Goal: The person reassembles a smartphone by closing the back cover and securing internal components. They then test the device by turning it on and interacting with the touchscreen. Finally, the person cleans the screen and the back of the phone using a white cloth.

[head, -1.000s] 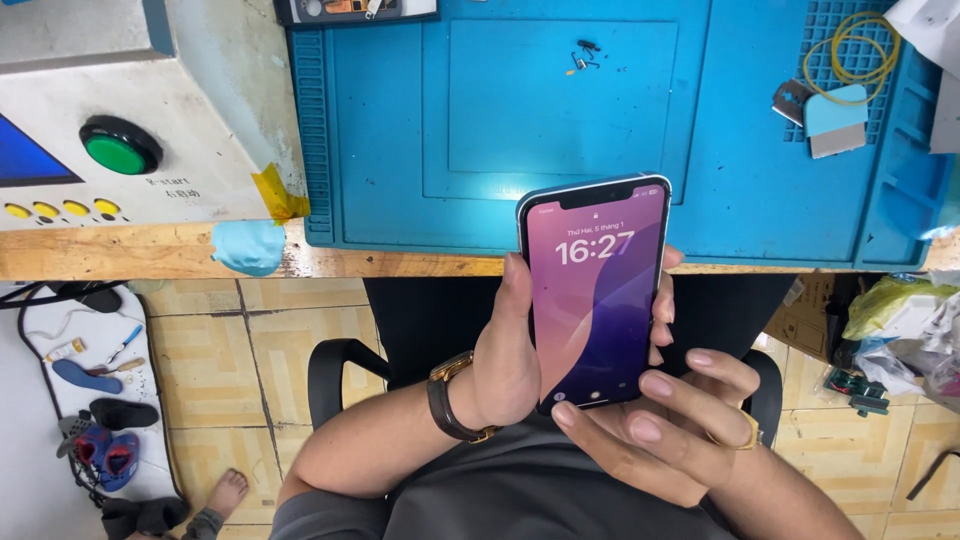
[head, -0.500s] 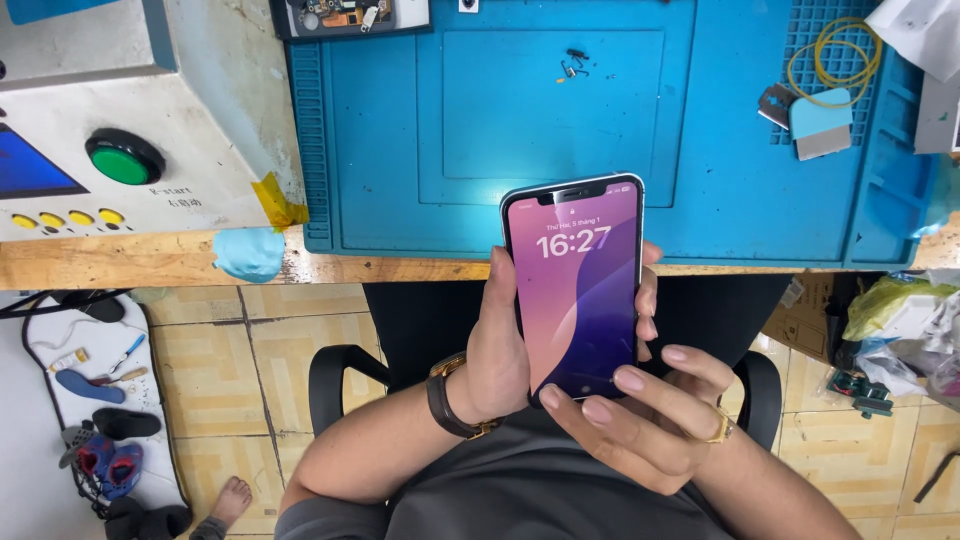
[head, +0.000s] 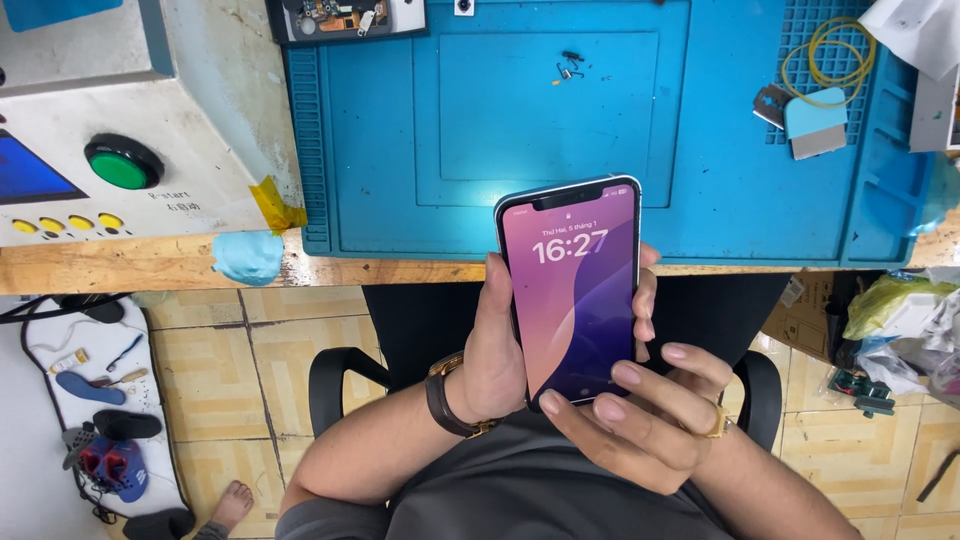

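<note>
Left hand wrapped around the smartphone, thumb on its left edge, fingertips curled over the right edge; screen lit purple, facing up, held over the lap just in front of the surface edge. Right hand loosely spread, fingertips touching the phone's lower end. Beyond: blue work mat, green button.

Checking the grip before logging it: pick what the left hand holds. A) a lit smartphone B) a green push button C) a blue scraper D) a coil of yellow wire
A: the left hand wraps the lit smartphone, while the right hand touches its lower edge.
</note>
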